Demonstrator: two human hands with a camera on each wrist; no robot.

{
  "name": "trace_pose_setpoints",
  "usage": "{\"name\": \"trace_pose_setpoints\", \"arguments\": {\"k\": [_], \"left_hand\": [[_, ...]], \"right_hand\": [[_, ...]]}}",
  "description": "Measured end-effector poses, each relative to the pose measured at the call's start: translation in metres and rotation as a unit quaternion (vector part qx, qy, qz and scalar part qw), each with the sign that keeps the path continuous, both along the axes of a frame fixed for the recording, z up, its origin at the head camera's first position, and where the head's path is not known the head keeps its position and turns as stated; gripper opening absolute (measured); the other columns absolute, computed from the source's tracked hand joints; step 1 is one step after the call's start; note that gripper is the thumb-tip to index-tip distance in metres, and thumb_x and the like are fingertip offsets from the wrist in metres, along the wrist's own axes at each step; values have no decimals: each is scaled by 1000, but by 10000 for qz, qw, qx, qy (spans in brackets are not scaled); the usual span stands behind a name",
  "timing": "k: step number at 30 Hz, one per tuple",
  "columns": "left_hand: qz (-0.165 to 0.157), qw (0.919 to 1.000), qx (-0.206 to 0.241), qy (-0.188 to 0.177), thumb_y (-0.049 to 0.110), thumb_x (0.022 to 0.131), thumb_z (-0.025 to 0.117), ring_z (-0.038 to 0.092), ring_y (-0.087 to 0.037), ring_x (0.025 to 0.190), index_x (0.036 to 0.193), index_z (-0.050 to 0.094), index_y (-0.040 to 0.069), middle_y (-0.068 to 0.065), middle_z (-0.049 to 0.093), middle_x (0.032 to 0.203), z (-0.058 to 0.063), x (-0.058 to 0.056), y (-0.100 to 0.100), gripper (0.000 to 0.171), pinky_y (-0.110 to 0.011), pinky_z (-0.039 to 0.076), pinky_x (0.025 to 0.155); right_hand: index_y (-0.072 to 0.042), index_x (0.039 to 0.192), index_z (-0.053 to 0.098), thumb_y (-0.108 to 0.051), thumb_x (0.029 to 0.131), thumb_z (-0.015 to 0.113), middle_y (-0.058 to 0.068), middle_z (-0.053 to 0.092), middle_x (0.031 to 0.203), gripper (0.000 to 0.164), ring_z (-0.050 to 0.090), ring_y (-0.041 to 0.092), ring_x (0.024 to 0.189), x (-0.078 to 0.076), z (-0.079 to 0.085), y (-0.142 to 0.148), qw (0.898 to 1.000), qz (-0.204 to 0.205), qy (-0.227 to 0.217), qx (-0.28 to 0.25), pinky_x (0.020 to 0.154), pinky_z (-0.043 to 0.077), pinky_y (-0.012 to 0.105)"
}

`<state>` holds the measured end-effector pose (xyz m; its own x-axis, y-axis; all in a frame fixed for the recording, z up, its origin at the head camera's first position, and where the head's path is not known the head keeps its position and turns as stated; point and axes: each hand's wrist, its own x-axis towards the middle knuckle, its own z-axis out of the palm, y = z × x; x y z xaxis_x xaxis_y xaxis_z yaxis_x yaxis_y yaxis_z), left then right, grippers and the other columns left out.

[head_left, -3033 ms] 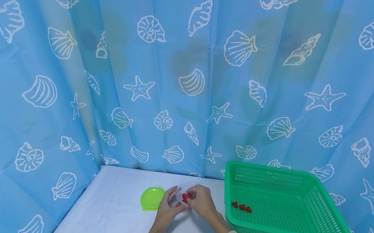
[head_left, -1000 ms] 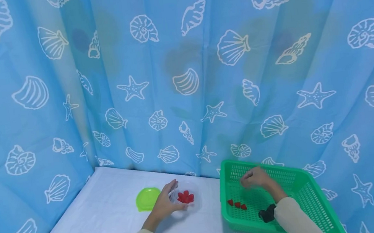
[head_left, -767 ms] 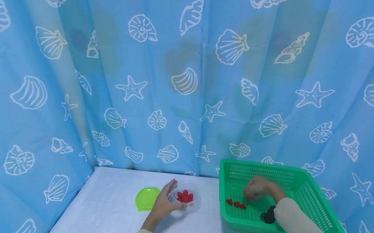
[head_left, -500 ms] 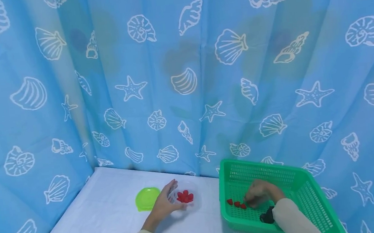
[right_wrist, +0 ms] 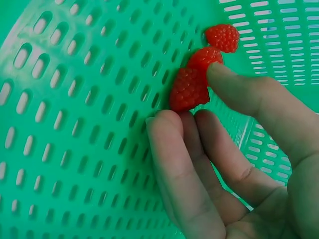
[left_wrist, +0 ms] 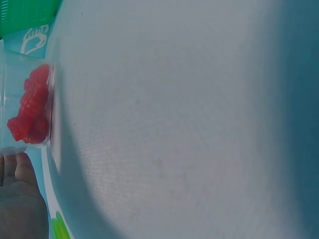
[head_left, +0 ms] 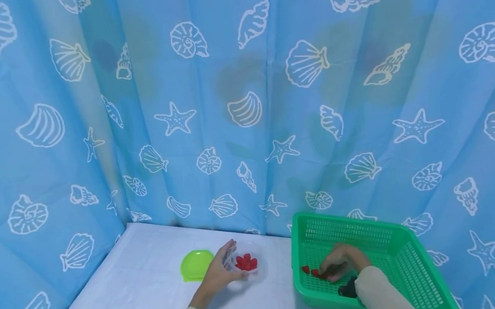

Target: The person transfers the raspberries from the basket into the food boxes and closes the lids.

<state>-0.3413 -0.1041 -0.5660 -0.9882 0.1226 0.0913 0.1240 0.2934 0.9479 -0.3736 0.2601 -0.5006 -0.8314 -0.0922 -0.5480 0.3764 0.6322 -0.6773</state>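
Note:
My left hand [head_left: 219,274] curves round the near left side of a clear plastic container [head_left: 261,261], thumb in front and fingers behind. Several raspberries [head_left: 246,262] lie inside it; the left wrist view shows them heaped at the bottom [left_wrist: 34,107]. Inside the green basket, my right hand [head_left: 341,260] is at a row of three raspberries. The closest raspberry [right_wrist: 188,90] sits between its thumb and fingertips, which touch it in the right wrist view. The middle raspberry [right_wrist: 205,57] lies right behind, partly covered by the thumb. A third raspberry [right_wrist: 223,38] lies farther off.
The green slotted basket [head_left: 405,231] stands at the right of the white table [head_left: 139,289]. A lime green lid [head_left: 196,265] lies left of the container. A blue shell-print curtain [head_left: 231,176] hangs behind and to the left.
My right hand has moved from the clear container into the basket, down and left to the row of raspberries. My left hand stays at the container.

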Motion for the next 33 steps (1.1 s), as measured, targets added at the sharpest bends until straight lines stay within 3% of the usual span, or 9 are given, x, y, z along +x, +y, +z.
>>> {"name": "trace_pose_setpoints", "arguments": {"k": [11,18,26,28,33], "left_hand": [[-66,9998,158,62,24,72,87,33,-35,140,152,32,18,-9,38,152,1,-1,-1,97,-52,38,106],[-5,9999,120,-49,27,70,88,34,-34,140,152,32,16,-9,39,152,-1,0,0,101,-51,39,105],[67,9998,175,-114,28,69,89,34,-35,140,152,32,18,-8,39,152,-3,0,0,101,-50,40,105],[96,9996,211,-164,27,69,89,33,-35,140,152,32,19,-8,39,152,-2,0,0,101,-49,40,105],[88,9994,270,-180,26,69,89,33,-37,140,152,32,17,-9,39,152,-3,-1,-1,101,-50,40,105]], "right_hand": [[6,89,69,0,79,69,18,70,81,12,69,19,65,1,4,-6,9997,70,58,217,68,60,34],[2,80,66,-1,79,69,16,67,75,4,68,22,64,3,6,-10,9955,280,584,685,63,59,35],[3,80,69,-2,78,75,14,68,78,8,70,25,70,5,9,-14,9917,462,959,717,65,60,36],[0,75,69,-2,77,75,14,69,75,7,69,23,67,6,8,-14,9910,457,993,773,62,60,35],[-9,62,58,0,77,73,13,66,68,23,66,21,60,6,8,-15,9906,421,1015,812,58,58,33]]}}
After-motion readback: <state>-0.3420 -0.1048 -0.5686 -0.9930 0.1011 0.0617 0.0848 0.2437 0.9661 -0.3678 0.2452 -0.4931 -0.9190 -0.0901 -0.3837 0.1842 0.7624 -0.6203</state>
